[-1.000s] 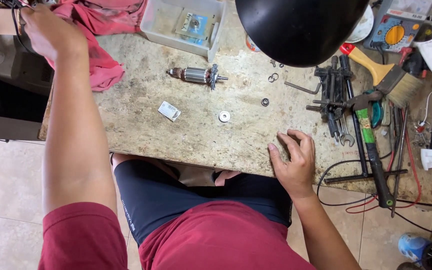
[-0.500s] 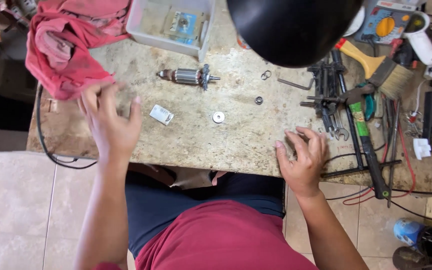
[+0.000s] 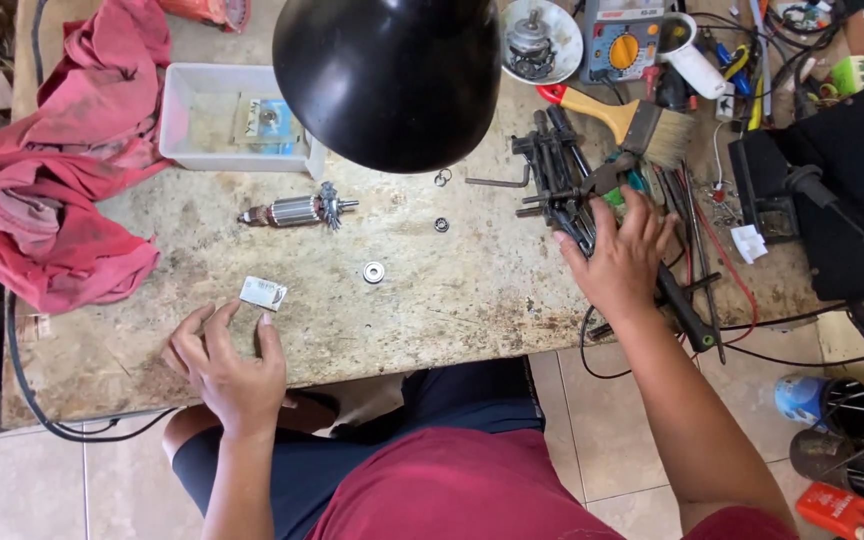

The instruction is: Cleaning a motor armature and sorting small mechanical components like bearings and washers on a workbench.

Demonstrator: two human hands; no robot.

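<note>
Two hands work the bench [image 3: 452, 300]: the left hand [image 3: 227, 365], fingers spread and empty, nears a small white tag [image 3: 263, 293], while the right hand [image 3: 620, 255] rests open-fingered on the dark tools [image 3: 557, 185], apparently picking one.

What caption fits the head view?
Left hand beside a small white part; right hand on hand tools.

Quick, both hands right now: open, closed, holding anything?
Left hand: open, empty, fingers spread on the table just below the small white packet.
Right hand: open, flat on the dark hand tools, gripping nothing visible.
</note>
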